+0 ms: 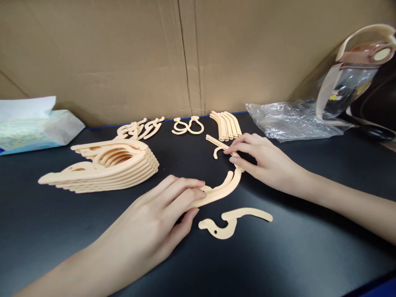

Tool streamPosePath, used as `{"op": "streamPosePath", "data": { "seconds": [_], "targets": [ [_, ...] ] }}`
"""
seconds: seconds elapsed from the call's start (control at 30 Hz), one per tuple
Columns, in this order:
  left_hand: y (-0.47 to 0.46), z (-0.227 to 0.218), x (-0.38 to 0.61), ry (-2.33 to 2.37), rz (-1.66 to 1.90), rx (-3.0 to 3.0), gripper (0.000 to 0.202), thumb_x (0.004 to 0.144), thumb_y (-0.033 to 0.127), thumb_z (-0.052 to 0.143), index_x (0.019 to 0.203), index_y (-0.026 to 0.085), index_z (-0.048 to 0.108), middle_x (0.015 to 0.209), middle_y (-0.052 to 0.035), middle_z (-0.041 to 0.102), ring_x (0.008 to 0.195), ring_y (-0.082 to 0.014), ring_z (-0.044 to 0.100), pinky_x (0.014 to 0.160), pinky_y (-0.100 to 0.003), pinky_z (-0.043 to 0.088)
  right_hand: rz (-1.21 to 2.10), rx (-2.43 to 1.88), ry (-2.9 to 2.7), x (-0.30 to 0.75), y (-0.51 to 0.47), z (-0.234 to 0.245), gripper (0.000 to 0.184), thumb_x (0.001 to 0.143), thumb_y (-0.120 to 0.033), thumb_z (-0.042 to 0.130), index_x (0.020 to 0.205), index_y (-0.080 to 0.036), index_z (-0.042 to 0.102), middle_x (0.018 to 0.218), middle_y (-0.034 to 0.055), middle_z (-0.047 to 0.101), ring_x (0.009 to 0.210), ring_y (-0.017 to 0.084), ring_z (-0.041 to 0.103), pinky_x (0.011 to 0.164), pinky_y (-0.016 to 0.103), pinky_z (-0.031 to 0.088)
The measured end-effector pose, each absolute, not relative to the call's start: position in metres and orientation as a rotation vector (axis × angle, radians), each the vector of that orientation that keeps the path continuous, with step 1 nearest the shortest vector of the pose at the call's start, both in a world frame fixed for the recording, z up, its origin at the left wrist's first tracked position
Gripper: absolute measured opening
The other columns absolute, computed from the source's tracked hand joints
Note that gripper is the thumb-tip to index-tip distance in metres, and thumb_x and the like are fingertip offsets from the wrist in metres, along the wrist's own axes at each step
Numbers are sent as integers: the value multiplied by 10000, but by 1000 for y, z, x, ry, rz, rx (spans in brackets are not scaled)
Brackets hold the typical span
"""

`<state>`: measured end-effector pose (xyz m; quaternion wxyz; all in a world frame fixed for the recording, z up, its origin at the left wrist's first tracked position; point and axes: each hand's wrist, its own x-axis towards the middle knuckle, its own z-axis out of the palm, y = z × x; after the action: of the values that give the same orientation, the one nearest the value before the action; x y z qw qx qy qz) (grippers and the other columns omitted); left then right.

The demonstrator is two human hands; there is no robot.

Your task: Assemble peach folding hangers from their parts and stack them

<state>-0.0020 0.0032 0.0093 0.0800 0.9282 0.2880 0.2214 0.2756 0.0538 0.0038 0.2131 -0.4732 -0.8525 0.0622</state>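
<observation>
Both hands hold a cream plastic folding hanger (227,190) low over the black table. The fingers of my left hand (161,214) close on its near curved arm, hiding that arm's end. My right hand (260,159) pinches the far arm between thumb and fingers, close to the joint. A small hook-like piece sticks out beside the right fingertips. In front of the hanger lie a loose hook piece (221,232) with a round hole and a curved strip (247,213), whose end overlaps the hook piece.
A stack of folded hangers (123,169) stands at the left. Farther back are loose hook pieces (136,128), two hooks (188,126) and several curved strips (225,125). A tissue pack (37,128), clear plastic bag (287,121) and water bottle (349,82) stand before a cardboard wall (123,53).
</observation>
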Motion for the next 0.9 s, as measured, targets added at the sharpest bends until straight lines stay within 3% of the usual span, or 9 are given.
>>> {"op": "streamPosePath", "data": {
  "seconds": [0.53,0.8,0.9],
  "targets": [
    [0,11,-1,904,636,2795,286,1020,109,444,1249,208,584,1251,-65,637,1094,-184,599,942,-301,491,217,-1292,-2355,275,53,6,231,1004,-313,491,1079,-237,696,1163,81,664,1093,275,598,975,480,445],
    [5,12,0,1002,713,2933,133,1002,106,491,1041,171,600,896,-14,605,782,-170,543,706,-298,431,198,-1285,-2349,274,53,5,203,988,-296,533,1106,-231,684,1168,73,675,1078,260,607,962,461,456],
    [6,12,-1,1050,714,2910,106,1003,118,502,1040,180,579,859,-1,598,788,-177,542,707,-304,424,215,-1282,-2351,274,53,5,202,985,-309,549,1124,-233,674,1187,73,673,1098,262,605,973,464,449]
  ]
}}
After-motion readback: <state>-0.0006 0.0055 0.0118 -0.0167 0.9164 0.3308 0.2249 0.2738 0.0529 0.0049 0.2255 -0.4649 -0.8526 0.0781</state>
